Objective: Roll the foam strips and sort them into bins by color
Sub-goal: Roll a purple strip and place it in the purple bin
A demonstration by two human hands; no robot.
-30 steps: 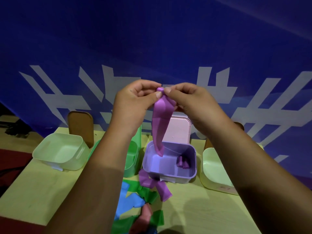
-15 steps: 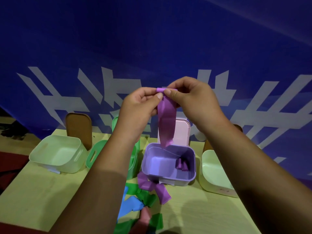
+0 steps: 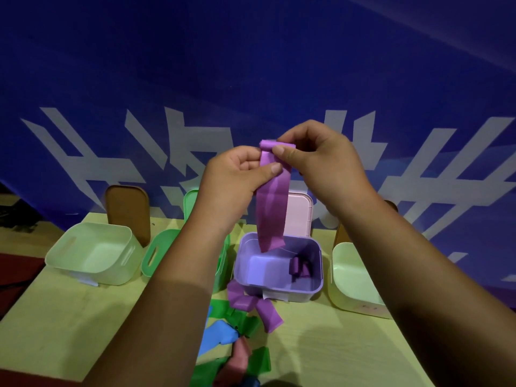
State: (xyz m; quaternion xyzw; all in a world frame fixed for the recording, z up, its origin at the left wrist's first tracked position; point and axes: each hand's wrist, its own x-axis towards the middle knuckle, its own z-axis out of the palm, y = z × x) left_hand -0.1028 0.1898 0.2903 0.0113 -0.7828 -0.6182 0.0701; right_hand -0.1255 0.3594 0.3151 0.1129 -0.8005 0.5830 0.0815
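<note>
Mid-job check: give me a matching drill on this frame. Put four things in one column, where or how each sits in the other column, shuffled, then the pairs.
Things:
1. purple strip
2. purple bin
3. brown lid
4. blue strip

Places or states:
A. stands upright behind the pale bin on the left
B. hangs, pinched at its top by the left hand and right hand
C. lies on the table among green strips
D. holds rolled purple pieces

Pairs: 1-B, 2-D, 3-A, 4-C.

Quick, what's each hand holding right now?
Left hand: pinching the purple foam strip just below its rolled top.
Right hand: pinching the strip's rolled top.
</note>
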